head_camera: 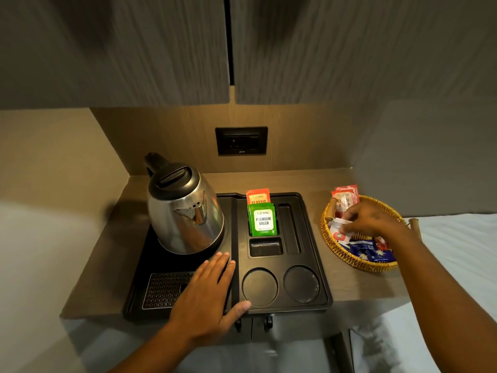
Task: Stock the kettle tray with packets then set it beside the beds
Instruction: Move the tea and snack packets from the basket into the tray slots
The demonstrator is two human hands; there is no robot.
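Black plastic, your kettle tray [314,289] sits on the wooden surface [357,286] under the cupboards, and the stocking is only partly done. One upright slot holds tea packets: green packets [264,220] in front, two by the look of the overlapping edges, with one orange packet [258,196] behind them. The small rectangular pocket [265,247] below is empty, so is the long narrow slot [290,228] to its right, and both round cup wells [279,286] are bare. One steel kettle [185,211] stands on the tray's left half.

Your left hand [207,294] lies flat on the tray with the fingers spread, holding nothing and, I judge, steadying it. Your right hand [368,220] is down in the one wicker basket [357,261] beside the tray, fingertips pinching a white packet [341,227]. That basket also shows two or three red packets [345,197] standing at the back and some dark blue packets [368,250] in front; their count is hard to tell, as your hand covers part of the pile.

Still left for you: fill the empty compartments, then carry the tray to its place beside the beds. White bedding [457,251] shows just right of the surface.
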